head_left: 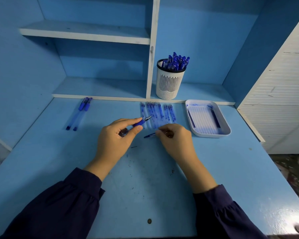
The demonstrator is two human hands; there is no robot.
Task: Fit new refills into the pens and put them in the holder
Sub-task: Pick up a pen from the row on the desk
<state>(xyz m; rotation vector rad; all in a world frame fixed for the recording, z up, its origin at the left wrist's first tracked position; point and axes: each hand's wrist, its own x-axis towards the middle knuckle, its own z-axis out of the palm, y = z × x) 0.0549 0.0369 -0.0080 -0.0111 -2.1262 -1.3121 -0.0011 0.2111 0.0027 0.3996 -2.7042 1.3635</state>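
Head view. Nearest lens: dark sleeves (59, 204) along bottom edge, both forearms reaching forward over blue desk (145, 187), ink-specked between the wrists.

Grip, left hand (116, 135): fingers curled round pen (138, 124), thumb and forefinger pinching just behind the blue grip section. Grip section and metal tip jutting past the fingertips, pointing up and right. Rear of barrel mostly hidden in the palm. Tip overlapping near end of refill row (158, 114) in frame; touching it or held above, cannot tell.

Grip, right hand (174, 137): fingertips closed in a pinch on thin blue rod (149, 135). Rod sticking out leftward from the fingers, low over the desk, just below the pen and apart from it. Refill or some other part: cannot tell.

Refill row: clear tubes with blue ink, side by side, flat on desk just beyond both hands.

Right of row: white tray (226, 130), ink-smeared inside.

Behind row, on back ledge (110, 96): white slotted holder (168, 85), upright, packed with blue pens (176, 62).

Far left on desk: two pens (78, 114), side by side, well apart from both hands.
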